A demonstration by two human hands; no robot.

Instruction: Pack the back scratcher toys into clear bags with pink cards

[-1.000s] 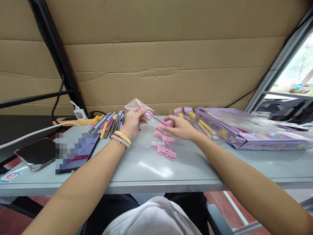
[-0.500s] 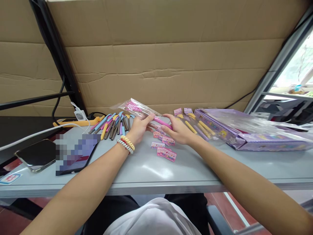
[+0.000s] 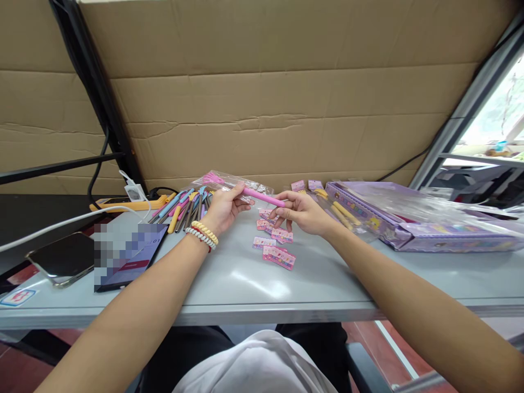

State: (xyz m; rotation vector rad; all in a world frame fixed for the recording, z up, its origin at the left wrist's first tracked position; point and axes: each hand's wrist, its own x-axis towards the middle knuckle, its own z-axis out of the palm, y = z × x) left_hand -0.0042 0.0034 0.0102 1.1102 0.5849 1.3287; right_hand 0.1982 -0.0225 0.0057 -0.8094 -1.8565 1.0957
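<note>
Layout of my table (image 3: 319,284), seen from my seat. In the middle, a stick (image 3: 264,197) spans from my left hand (image 3: 229,210) to my right hand (image 3: 297,212), its left end in a plastic bag (image 3: 198,181); on the near side of it, several cards (image 3: 278,257) lie on the tabletop. To the left of my left hand lies a heap of loose sticks (image 3: 180,213); nearer and farther left, a tablet (image 3: 139,262), then a phone (image 3: 61,259) beyond it. To the right of my right hand lie bagged sticks (image 3: 344,214), then a box (image 3: 413,240) bearing plastic sleeves (image 3: 413,204). A cardboard panel (image 3: 262,93) stands behind everything.
</note>
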